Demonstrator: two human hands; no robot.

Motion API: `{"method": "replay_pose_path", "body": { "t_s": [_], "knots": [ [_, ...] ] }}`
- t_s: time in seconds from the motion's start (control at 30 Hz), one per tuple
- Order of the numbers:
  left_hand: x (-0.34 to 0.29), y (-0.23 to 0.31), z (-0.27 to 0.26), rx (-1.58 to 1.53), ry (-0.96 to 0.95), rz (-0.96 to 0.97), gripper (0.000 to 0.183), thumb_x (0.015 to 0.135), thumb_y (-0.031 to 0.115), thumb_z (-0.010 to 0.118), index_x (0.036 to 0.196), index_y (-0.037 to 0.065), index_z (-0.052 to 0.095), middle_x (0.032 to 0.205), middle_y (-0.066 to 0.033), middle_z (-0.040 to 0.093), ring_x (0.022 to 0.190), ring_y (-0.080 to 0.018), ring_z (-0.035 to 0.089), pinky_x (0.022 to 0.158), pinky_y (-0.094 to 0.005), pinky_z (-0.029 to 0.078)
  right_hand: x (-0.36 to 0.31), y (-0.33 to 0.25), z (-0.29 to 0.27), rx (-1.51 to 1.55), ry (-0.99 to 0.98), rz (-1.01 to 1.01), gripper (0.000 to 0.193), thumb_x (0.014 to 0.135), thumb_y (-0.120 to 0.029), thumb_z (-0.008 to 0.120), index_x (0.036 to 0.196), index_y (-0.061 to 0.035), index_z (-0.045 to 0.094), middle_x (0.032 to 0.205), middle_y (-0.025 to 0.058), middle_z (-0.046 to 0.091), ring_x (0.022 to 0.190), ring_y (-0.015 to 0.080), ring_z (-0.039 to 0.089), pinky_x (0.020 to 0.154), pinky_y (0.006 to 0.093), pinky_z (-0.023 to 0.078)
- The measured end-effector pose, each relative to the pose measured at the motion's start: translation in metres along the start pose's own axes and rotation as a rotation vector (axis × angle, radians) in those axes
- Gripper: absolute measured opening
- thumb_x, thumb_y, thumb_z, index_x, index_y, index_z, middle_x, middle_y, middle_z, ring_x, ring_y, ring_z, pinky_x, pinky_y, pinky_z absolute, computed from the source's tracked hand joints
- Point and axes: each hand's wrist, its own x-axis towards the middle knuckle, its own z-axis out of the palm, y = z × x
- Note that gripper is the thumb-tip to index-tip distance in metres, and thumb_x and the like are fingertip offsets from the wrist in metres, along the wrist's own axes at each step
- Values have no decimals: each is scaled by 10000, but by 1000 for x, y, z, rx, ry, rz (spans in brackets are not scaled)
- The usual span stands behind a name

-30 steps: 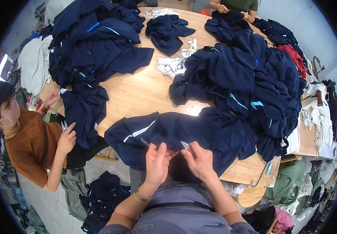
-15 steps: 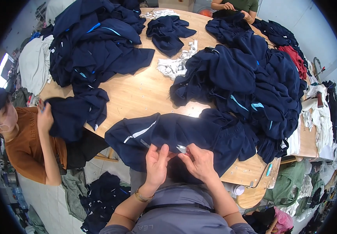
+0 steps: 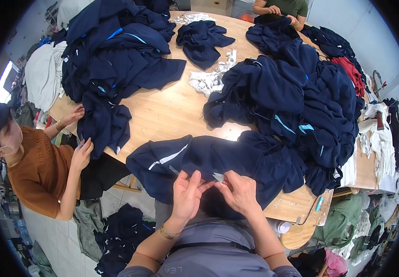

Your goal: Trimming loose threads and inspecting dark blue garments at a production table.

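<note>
Along the table (image 3: 158,113), the navy garment (image 3: 218,154) lies sideways, gathered end (image 3: 275,157) rightward.

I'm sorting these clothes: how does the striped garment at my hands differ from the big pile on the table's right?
The garment lies fairly flat; the pile is heaped up. The garment is far smaller than the pile. The garment shows a white stripe, the pile light-blue strips. Your left hand and right hand are at the garment, not the pile. Both are navy cloth.

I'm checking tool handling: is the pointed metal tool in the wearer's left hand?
No, the pointed metal tool sticks out from the right hand.
</note>
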Motion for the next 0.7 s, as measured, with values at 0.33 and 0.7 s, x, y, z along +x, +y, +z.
{"method": "replay_pose_path", "body": {
  "t_s": [0.33,0.7],
  "knots": [
    [2,-5,-4,154,10,124,165,945,151,461,1033,16,494,991,-103,611,903,-168,609,818,-346,510,6,-4,-6,-55,-50,-16,322,805,-367,622,729,-84,488,596,52,537,481,233,527,468,320,393],
    [2,3,-2,50,39,-29,158,944,164,464,1020,30,499,978,-97,610,886,-172,613,796,-346,517,-1,3,-2,168,-2,145,283,837,-310,605,789,-54,496,597,92,540,510,266,548,480,324,417]
  ]
}}
